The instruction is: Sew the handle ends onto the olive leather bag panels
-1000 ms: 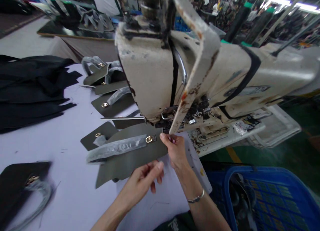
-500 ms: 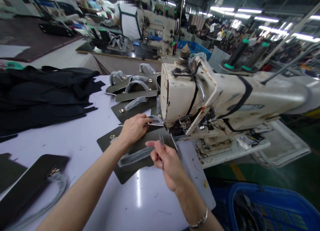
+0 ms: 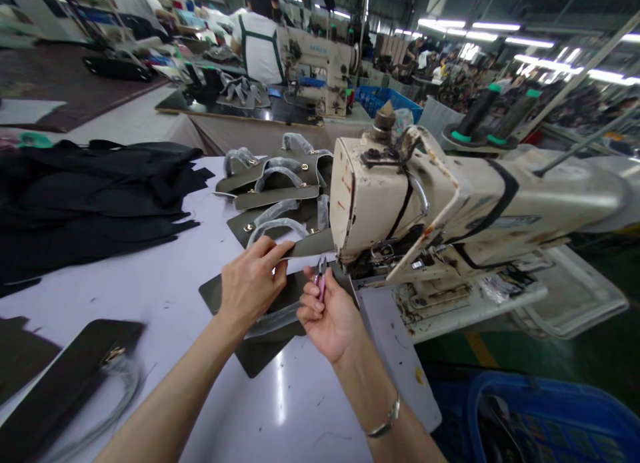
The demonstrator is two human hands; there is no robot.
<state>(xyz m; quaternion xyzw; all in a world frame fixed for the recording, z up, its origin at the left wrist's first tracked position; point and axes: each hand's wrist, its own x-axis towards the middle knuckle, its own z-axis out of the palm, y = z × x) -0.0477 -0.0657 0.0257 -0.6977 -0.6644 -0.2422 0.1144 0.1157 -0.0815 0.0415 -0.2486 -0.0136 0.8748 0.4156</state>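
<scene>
My left hand [image 3: 253, 276] pinches the near edge of an olive bag panel [image 3: 316, 243] between thumb and fingers, lifting it beside the sewing machine head [image 3: 345, 203]. A plastic-wrapped handle [image 3: 277, 226] arches behind that panel. In my right hand [image 3: 330, 323] are small thread snips [image 3: 321, 281] with pink handles, their tips pointing up just below the panel's edge. Under both hands lies another olive panel [image 3: 257, 356], with its own wrapped handle partly covered by my hands. Whether the snips touch any thread is too small to tell.
More olive panels with wrapped handles [image 3: 277, 197] lie behind my hands. Black cut pieces [image 3: 90, 209] are heaped at left, and one more panel [image 3: 70, 369] lies front left. A blue basket [image 3: 545, 389] stands at lower right. A co-worker [image 3: 260, 43] sits farther back.
The panel in my left hand has tilted up and shows its olive face. My right hand has turned, bringing the snips upright near the panel's edge. The view has shifted slightly.
</scene>
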